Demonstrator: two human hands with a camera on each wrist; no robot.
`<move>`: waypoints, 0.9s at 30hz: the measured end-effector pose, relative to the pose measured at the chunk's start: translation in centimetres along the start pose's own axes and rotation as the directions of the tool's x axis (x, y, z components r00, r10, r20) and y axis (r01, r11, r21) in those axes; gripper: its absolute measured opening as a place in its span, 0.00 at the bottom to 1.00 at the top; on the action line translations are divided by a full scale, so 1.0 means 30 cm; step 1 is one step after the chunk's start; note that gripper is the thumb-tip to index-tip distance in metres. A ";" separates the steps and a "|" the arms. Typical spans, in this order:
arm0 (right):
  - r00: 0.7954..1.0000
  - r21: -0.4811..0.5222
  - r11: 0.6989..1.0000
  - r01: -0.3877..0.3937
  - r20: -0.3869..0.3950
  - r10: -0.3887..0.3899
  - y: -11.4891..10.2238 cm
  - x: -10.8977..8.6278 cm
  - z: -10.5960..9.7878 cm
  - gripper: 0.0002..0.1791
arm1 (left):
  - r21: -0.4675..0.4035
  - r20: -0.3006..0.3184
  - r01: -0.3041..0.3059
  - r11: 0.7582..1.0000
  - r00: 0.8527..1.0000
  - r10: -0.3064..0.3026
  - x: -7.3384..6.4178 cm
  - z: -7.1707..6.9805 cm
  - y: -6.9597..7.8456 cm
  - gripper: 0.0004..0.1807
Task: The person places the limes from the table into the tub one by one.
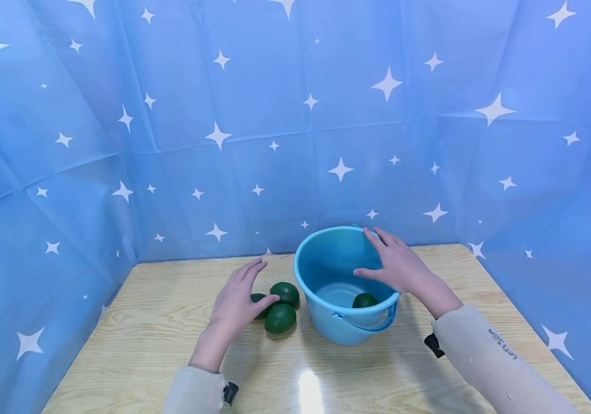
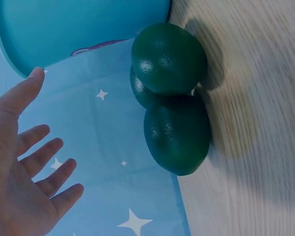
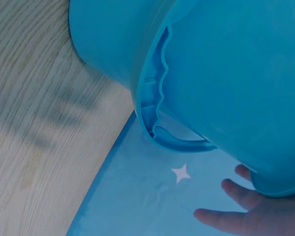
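Note:
A light blue bucket (image 1: pixel 326 322) stands on the table, its mouth tilted toward me. Inside, low on the near right side, sits one dark green, smooth oval fruit (image 1: pixel 365 301), partly hidden by the rim. Three similar fruits (image 1: pixel 281 318) lie clustered left of the bucket; one is partly behind my left hand (image 1: pixel 234 302). That hand hovers beside the cluster, fingers spread and thumb apart, holding nothing; the left wrist view shows a gap between hand and fruits (image 2: pixel 178 135). My right hand (image 1: pixel 399 264) is at the bucket's right rim, fingers extended, with nothing held.
The bucket's handle (image 1: pixel 378 329) hangs down at its front right. Under everything is a light wood-grain table (image 1: pixel 160 322). A blue cloth with white stars (image 1: pixel 269 201) hangs behind the table and along both sides.

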State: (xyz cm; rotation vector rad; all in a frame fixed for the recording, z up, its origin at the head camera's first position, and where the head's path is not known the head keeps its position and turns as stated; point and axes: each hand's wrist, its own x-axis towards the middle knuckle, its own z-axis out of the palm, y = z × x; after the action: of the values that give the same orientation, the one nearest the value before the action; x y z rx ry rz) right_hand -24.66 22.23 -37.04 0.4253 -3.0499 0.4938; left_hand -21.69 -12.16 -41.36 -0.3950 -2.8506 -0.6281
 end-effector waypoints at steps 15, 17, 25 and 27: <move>1.000 0.003 1.000 -0.004 0.000 0.004 0.002 0.001 0.001 0.55 | -0.031 0.041 0.066 0.997 0.997 -0.065 0.004 0.029 -0.062 0.40; 1.000 0.004 1.000 -0.003 0.001 0.003 0.002 0.001 0.001 0.55 | -0.034 0.045 0.069 0.997 0.997 -0.067 0.002 0.033 -0.068 0.40; 1.000 0.013 1.000 -0.004 0.003 0.004 -0.002 0.000 -0.002 0.54 | -0.042 0.057 0.086 0.995 0.995 -0.083 0.001 0.047 -0.087 0.40; 1.000 0.014 1.000 -0.003 0.004 0.003 -0.003 0.000 -0.003 0.54 | -0.041 0.059 0.087 0.995 0.995 -0.085 0.001 0.050 -0.091 0.40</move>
State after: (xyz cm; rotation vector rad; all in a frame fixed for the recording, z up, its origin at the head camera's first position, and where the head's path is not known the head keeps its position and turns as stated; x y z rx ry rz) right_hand -24.64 22.16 -36.93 0.4230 -3.0534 0.5151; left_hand -22.72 -13.88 -43.74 -0.3026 -2.9263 -0.7064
